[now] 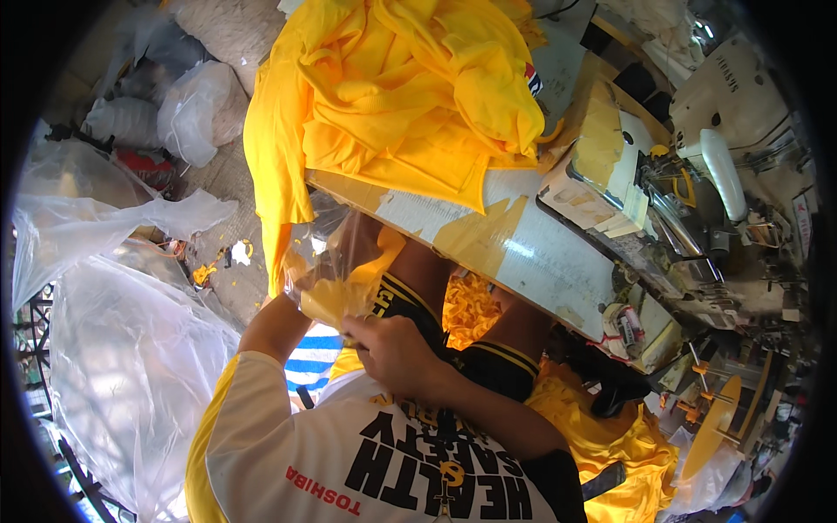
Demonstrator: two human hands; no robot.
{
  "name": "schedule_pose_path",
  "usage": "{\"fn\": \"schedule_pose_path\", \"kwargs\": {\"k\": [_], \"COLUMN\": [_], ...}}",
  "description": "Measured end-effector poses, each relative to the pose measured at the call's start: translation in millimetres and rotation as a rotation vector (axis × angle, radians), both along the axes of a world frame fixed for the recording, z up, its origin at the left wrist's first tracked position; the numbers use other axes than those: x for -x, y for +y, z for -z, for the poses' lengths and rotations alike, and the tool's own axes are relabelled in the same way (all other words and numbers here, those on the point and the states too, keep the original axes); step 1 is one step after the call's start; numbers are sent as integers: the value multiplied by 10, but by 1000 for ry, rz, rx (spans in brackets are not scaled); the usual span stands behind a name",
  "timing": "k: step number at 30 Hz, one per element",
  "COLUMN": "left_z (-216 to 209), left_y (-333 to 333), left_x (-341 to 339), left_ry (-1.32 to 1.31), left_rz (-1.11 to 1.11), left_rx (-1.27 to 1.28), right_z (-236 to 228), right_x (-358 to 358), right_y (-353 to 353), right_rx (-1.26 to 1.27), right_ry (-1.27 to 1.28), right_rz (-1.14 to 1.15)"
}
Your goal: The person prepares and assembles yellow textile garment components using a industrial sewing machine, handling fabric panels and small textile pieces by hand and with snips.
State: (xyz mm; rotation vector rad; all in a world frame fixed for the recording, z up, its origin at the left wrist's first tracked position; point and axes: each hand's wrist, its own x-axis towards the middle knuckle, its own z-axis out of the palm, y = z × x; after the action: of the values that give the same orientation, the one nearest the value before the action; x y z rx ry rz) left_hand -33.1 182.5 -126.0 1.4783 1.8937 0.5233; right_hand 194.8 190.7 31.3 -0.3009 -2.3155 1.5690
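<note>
A clear plastic bag [349, 248] is held in front of my lap, with folded yellow fabric [324, 301] showing in its lower part. My right hand [392, 353] is closed, its thumb and fingers pinching the bag's near edge beside the fabric. On the other side, my left hand [299, 283] reaches up at the bag's left edge; plastic and glare cover its fingers, so its grip cannot be made out. Just beyond, a heap of yellow garments [392, 96] lies on the worktable, one sleeve hanging down close to my left hand.
A sewing machine [732, 96] stands on the right of the worktable [532, 248]. Large clear plastic sheeting [131, 375] spreads at the left. More yellow cloth [610, 427] lies low at the right, and yellow scraps [471, 309] sit under the table. Thread stands [711, 414] are at lower right.
</note>
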Motion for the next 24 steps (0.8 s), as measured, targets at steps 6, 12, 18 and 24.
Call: {"fn": "schedule_pose_path", "kwargs": {"k": [6,12,18,24], "left_z": [70,-214,306,277], "left_y": [34,-677,-821,-681], "left_x": [-60,-23,564,426], "left_ry": [36,104,109,177], "left_rz": [-37,83,22,134], "left_rx": [-30,-103,109,282], "right_z": [428,1084,709,961], "right_x": [253,675,724,703], "right_y": [93,298,278,509], "right_rx": [146,360,421,295], "right_ry": [-108,41,-52,-235], "right_rz": [203,420,265,393]}}
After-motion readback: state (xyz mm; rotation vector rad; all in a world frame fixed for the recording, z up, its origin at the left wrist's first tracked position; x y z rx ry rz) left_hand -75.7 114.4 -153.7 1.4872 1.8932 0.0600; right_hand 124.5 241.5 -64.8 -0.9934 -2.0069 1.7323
